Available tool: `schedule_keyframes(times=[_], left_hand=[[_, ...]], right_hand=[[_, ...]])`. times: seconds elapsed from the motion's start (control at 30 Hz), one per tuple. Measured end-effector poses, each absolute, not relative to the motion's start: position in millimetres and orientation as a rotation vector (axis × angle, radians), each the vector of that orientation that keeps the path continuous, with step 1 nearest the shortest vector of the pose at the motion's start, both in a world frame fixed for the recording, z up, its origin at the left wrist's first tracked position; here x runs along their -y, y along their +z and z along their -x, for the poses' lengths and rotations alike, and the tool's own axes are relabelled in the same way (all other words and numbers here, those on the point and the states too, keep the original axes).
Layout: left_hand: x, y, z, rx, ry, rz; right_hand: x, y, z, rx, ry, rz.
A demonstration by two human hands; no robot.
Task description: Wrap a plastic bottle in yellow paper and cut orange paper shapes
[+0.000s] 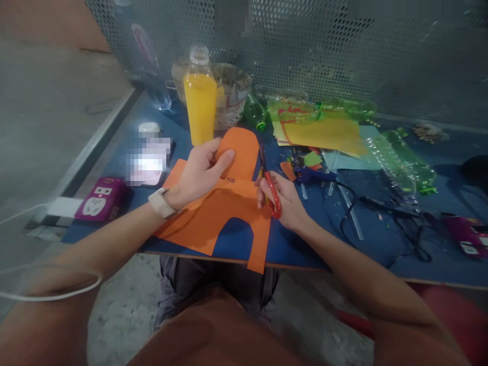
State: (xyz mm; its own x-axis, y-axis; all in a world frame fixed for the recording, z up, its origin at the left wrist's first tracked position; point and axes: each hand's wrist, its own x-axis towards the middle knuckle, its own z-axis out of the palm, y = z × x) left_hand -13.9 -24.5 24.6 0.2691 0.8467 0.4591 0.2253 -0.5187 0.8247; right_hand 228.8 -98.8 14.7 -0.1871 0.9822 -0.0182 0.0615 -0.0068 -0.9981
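Note:
My left hand (204, 170) pinches a rounded piece of orange paper (244, 152) between thumb and fingers, holding it up off the table. In my right hand (282, 198) are red-handled scissors (272, 195), their dark blades pointing away from me along the right edge of that piece. Below both hands lies a larger sheet of orange paper (198, 218) with an arched cut-out at its near edge, one corner reaching past the table edge. Whether the blades touch the paper I cannot tell.
Behind my left hand stands a bottle of yellow liquid (201, 109) before a basket (231, 101). A lit phone (150, 162) and purple power strip (99, 198) lie left. Rightward are coloured paper sheets (324, 134), a blue glue gun (314, 175), cables and green plastic bottles (407, 160).

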Motion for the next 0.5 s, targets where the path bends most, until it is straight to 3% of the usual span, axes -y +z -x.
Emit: schedule_keyframes(times=[0.5], left_hand=[[27.6, 28.1, 12.7, -0.928, 1.186, -1.987]], right_hand=[[95.3, 9.7, -229.4, 1.358, 1.312, 1.183]])
